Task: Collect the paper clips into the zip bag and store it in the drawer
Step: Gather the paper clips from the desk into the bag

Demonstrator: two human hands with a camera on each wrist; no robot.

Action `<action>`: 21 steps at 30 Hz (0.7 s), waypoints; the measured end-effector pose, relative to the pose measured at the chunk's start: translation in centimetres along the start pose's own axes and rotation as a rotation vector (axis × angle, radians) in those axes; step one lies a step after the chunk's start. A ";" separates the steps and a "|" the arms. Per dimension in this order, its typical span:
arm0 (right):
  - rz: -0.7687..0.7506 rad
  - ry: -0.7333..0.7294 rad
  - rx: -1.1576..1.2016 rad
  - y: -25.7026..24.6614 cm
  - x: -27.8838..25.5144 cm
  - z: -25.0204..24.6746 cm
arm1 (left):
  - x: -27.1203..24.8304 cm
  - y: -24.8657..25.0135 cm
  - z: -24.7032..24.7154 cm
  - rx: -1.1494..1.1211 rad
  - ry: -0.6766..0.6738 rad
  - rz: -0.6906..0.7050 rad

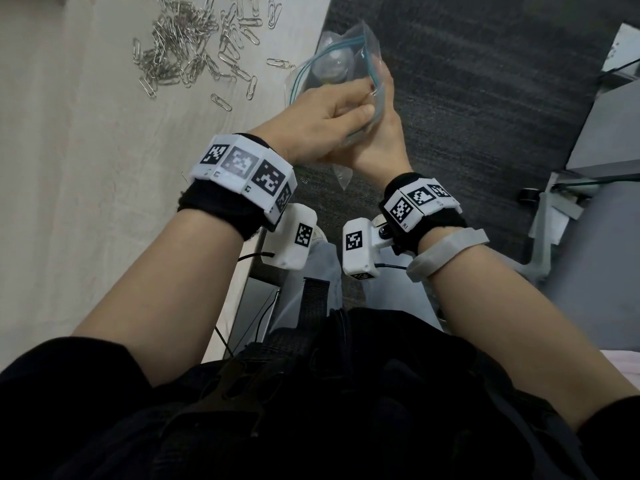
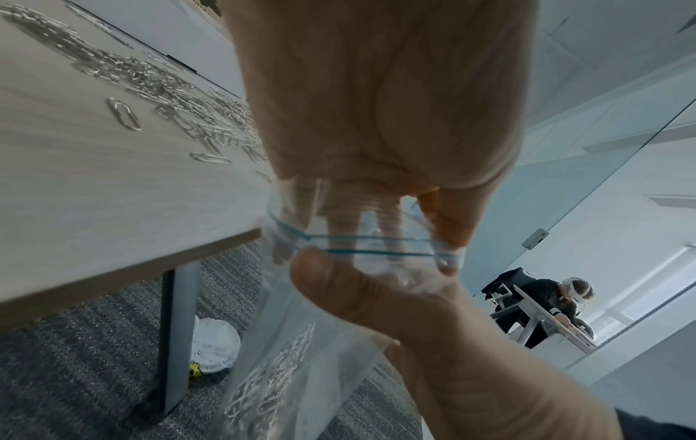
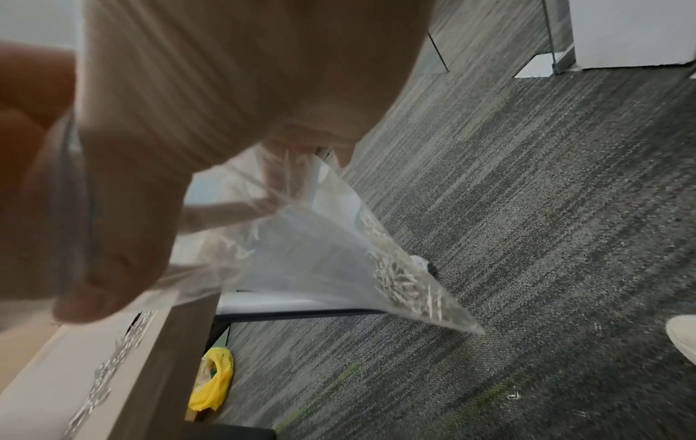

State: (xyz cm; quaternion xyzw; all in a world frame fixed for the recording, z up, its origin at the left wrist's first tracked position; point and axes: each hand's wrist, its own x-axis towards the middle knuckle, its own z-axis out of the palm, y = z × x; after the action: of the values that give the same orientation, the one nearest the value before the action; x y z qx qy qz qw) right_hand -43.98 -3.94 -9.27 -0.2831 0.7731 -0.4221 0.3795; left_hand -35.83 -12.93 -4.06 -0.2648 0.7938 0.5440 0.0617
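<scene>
A clear zip bag (image 1: 341, 64) with a blue zip line hangs just off the table's edge, above the carpet. My left hand (image 1: 346, 105) grips its mouth from the left, and my right hand (image 1: 382, 109) pinches the same rim from the right. In the left wrist view my left hand's fingers (image 2: 346, 214) show through the plastic, and the right thumb (image 2: 331, 279) presses on the zip line (image 2: 369, 238). The bag's (image 3: 320, 247) lower corner holds a heap of paper clips (image 3: 406, 282). Many loose paper clips (image 1: 187, 46) lie scattered on the table.
The pale wooden table (image 1: 69, 185) fills the left; dark grey carpet (image 1: 485, 98) lies right of it. Under the table are a yellow bag (image 3: 212, 378) and a white bundle (image 2: 214, 345). A few clips (image 3: 514, 396) lie on the carpet. Grey furniture (image 1: 609, 140) stands right.
</scene>
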 end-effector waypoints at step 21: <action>-0.073 0.162 0.002 0.1 -0.3 0.0 | -0.8 1.3 -0.9 0.012 0.181 0.083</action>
State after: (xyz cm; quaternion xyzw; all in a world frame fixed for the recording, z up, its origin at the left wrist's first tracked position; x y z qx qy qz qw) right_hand -43.86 -3.62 -9.25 -0.2755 0.7900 -0.4579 0.3007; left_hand -35.63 -13.09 -2.28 -0.2793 0.8098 0.5150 -0.0311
